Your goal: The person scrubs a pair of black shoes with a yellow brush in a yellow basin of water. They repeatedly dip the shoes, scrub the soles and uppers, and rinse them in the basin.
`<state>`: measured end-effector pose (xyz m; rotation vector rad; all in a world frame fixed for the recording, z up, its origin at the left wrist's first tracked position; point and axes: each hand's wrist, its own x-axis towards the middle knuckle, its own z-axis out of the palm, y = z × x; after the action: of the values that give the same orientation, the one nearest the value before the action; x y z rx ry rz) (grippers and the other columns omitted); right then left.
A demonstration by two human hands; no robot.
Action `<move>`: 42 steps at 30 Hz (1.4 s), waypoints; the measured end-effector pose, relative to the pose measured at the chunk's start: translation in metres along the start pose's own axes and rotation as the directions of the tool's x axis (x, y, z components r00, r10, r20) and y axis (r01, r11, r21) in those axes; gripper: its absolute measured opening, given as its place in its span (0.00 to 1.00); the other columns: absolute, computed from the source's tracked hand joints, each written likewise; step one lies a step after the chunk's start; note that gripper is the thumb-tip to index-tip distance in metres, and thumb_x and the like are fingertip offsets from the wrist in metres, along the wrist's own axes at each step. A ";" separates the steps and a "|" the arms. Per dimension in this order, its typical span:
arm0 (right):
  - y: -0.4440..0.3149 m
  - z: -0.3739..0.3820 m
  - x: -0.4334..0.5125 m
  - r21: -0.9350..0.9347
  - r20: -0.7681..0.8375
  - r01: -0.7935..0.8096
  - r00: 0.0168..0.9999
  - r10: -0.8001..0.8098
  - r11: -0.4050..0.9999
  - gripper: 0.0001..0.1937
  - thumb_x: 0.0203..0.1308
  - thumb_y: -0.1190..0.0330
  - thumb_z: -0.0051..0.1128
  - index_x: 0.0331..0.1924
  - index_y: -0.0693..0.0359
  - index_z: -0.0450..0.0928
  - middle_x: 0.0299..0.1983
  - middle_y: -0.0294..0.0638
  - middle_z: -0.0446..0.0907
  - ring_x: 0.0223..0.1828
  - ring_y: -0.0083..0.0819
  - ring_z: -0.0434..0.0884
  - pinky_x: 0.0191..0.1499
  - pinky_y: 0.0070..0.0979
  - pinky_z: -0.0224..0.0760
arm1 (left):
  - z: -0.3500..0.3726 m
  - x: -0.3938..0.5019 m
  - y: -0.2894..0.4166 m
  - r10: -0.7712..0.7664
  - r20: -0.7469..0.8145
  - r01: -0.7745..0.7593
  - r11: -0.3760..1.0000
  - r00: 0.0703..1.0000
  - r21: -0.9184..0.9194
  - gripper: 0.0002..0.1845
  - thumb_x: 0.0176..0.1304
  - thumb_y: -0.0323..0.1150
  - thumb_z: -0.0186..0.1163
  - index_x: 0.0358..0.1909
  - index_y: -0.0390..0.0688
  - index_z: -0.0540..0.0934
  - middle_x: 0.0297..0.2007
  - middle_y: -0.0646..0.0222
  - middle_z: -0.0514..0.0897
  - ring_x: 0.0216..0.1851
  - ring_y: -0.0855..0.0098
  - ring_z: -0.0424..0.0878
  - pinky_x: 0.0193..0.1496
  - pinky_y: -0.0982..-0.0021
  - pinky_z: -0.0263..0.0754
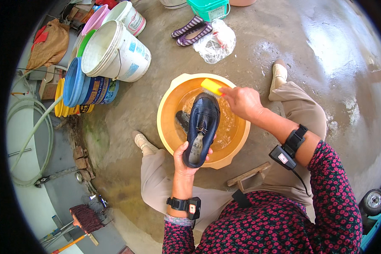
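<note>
My left hand [185, 157] grips a dark blue lace-up shoe [203, 119] by its heel end, toe pointing away from me. The shoe is held above an orange plastic basin [163, 127] with water in the bottom. In my right hand [244, 103] is a scrub brush [211, 86] with a yellow back and pale bristles. Its bristles are at the shoe's toe; whether they touch, I cannot tell. A second dark shoe [182, 120] lies in the basin, partly hidden behind the held one.
White buckets [130, 60] and a blue bucket [95, 90] crowd the left. Striped flat shoes [195, 31] and a clear plastic bag [217, 44] lie beyond the basin, near a green tub [209, 9]. A wooden stool [249, 174] is beneath me. A coiled hose [49, 136] hangs at left.
</note>
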<state>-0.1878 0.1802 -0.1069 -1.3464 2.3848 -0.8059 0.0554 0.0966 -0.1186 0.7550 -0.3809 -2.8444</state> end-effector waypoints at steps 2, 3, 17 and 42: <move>0.006 -0.005 0.008 0.079 0.007 -0.112 0.994 0.112 0.991 0.14 0.59 0.62 0.49 0.47 0.52 0.79 0.28 0.49 0.80 0.31 0.47 0.81 0.36 0.39 0.73 | -0.005 0.004 -0.001 0.053 -0.139 -0.035 0.991 0.989 0.129 0.28 0.54 0.41 0.57 0.53 0.31 0.70 0.44 0.49 0.79 0.40 0.53 0.81 0.42 0.59 0.80; 0.007 -0.008 0.009 0.148 0.016 -0.134 0.991 0.133 0.980 0.14 0.59 0.63 0.50 0.48 0.54 0.79 0.30 0.50 0.81 0.33 0.47 0.81 0.37 0.38 0.73 | -0.010 0.011 -0.002 0.119 -0.206 -0.058 0.958 0.971 0.279 0.26 0.55 0.35 0.56 0.54 0.31 0.70 0.44 0.56 0.80 0.41 0.61 0.81 0.47 0.64 0.78; 0.007 -0.027 -0.005 0.399 -0.048 -0.039 0.997 0.064 0.916 0.18 0.56 0.64 0.54 0.50 0.63 0.75 0.29 0.57 0.79 0.33 0.52 0.80 0.37 0.40 0.72 | -0.088 0.130 -0.066 0.348 -0.444 0.553 -0.344 0.826 0.759 0.52 0.54 0.44 0.62 0.70 0.43 0.36 0.63 0.45 0.56 0.58 0.45 0.66 0.59 0.55 0.65; 0.013 -0.017 -0.008 0.253 0.088 -0.177 0.983 0.160 0.951 0.17 0.54 0.62 0.54 0.47 0.59 0.79 0.34 0.53 0.81 0.38 0.48 0.81 0.42 0.41 0.72 | -0.003 0.057 -0.006 0.068 -0.282 0.071 0.888 0.957 0.454 0.32 0.53 0.31 0.50 0.64 0.37 0.62 0.55 0.55 0.74 0.53 0.61 0.76 0.58 0.64 0.71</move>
<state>-0.2008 0.1983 -0.1015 -1.0347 2.2139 -0.9683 0.0074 0.0889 -0.1496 1.2371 -1.0279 -2.6016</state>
